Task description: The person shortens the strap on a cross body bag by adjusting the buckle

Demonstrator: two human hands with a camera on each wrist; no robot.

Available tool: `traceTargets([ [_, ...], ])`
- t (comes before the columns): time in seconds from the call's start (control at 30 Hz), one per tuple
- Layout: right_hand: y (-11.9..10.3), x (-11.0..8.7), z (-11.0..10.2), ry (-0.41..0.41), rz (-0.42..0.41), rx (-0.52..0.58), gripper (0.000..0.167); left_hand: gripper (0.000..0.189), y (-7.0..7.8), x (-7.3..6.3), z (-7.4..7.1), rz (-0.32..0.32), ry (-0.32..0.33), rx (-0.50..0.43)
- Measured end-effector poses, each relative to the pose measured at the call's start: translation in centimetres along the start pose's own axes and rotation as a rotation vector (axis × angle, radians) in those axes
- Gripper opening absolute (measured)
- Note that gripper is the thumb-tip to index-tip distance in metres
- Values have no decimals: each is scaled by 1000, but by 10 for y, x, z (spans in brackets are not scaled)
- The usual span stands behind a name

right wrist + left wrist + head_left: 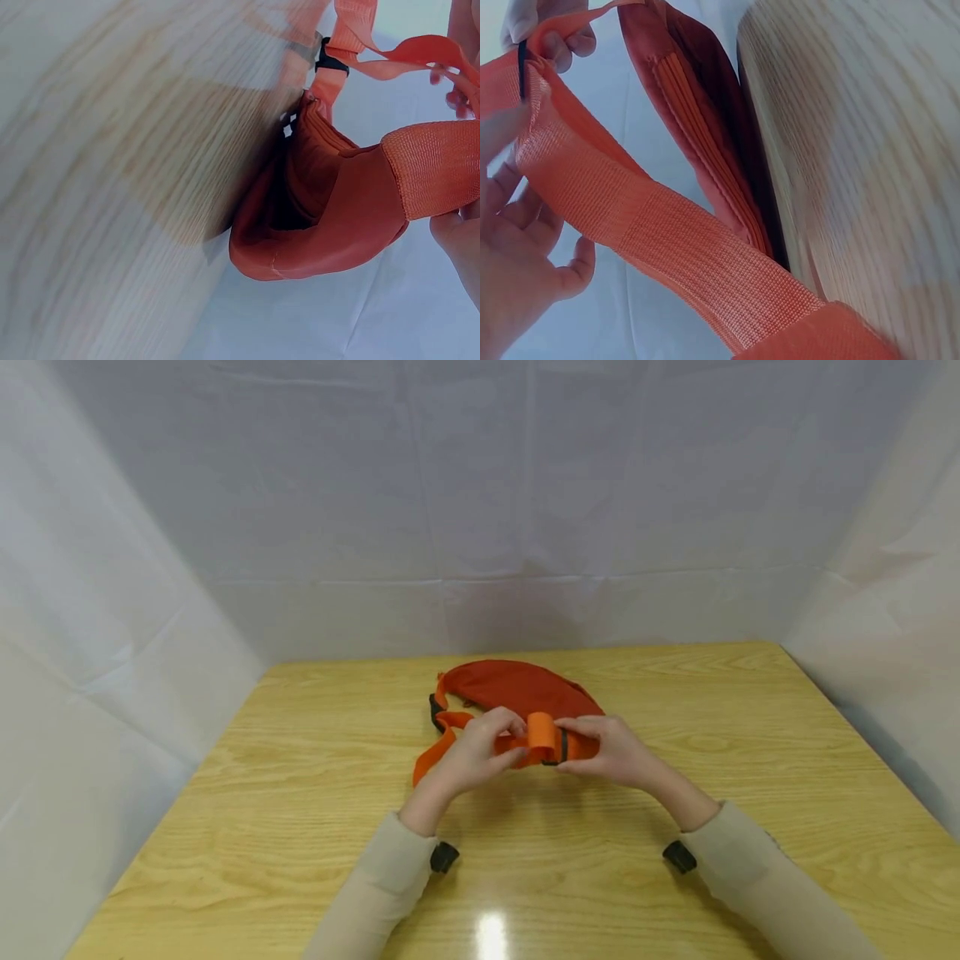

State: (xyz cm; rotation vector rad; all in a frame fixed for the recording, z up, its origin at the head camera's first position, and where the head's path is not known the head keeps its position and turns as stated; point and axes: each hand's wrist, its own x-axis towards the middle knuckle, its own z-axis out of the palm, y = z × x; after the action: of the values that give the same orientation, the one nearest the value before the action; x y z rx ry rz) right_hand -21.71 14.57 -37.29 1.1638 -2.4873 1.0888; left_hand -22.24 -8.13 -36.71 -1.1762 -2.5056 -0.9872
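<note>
A red waist bag (517,685) lies at the back middle of the table, its orange strap (705,247) raised toward both hands. My left hand (483,750) curls thumb and fingers around the strap just left of a standing fold of webbing. On the other side of this fold, my right hand (611,747) pinches the strap beside a black slider (564,747), thumb below and fingers above. In the right wrist view, the strap's sewn end meets the bag close to the right hand (459,240). A black buckle (330,58) sits on the strap at the bag's other end.
The wooden table (300,793) ends at a back edge close behind the bag. White sheeting (450,510) hangs behind it and along both sides. Dark wrist devices (444,857) show under the sleeves.
</note>
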Motion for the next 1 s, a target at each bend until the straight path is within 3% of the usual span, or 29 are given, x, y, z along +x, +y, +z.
traceTargets([
  [0.3, 0, 0, -1, 14, -24, -18, 52, 4, -1, 0, -2, 69, 103, 47],
  [0.5, 4, -1, -2, 20, -67, -61, 54, 5, 0, 0, -6, 70, 87, 93],
  [0.7, 5, -2, -4, 13, -75, -120, 53, 5, 1, -6, -14, 7, 41, 101],
  [0.8, 8, -4, -6, 15, -56, -136, 53, 4, -2, -12, -19, -40, 44, 91],
  [1.0, 18, -7, -10, 6, -101, -179, 49, 4, -8, -26, -30, -92, 39, 66],
])
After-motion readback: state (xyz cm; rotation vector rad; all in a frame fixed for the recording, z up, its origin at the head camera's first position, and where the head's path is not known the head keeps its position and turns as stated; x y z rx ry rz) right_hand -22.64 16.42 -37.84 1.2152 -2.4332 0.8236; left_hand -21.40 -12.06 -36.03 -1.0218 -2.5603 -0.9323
